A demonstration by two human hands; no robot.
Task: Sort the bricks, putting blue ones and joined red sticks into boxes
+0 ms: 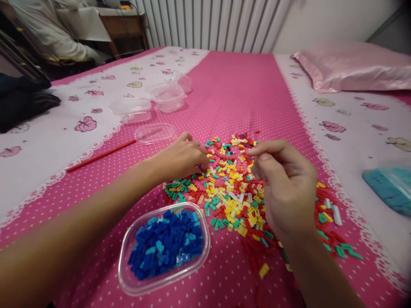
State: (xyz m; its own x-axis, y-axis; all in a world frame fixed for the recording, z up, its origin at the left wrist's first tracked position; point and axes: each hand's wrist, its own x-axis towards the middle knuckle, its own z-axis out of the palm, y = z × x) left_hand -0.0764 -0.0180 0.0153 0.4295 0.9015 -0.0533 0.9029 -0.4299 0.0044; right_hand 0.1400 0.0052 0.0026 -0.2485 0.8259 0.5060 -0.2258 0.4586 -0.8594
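Note:
A loose heap of small toy building bricks (231,188), red, yellow, cream, green and white, lies spread on the pink bed cover. At the heap's left edge my left hand (183,158) reaches down with curled fingers, and a dark blue brick (201,167) shows at its fingertips. My right hand (285,188) hovers over the right side of the heap, thumb and index finger pinched together; anything between them is too small to make out. In front of my left hand sits a clear plastic tub (123,261) holding dark blue and light blue bricks.
Farther left stand clear containers (168,96), a clear lid (156,133) and a red stick (101,156). A tub with teal contents (390,188) is at the right edge. A pink pillow (356,68) lies back right; a radiator (212,23) stands behind. A person's sleeve (54,34) shows top left.

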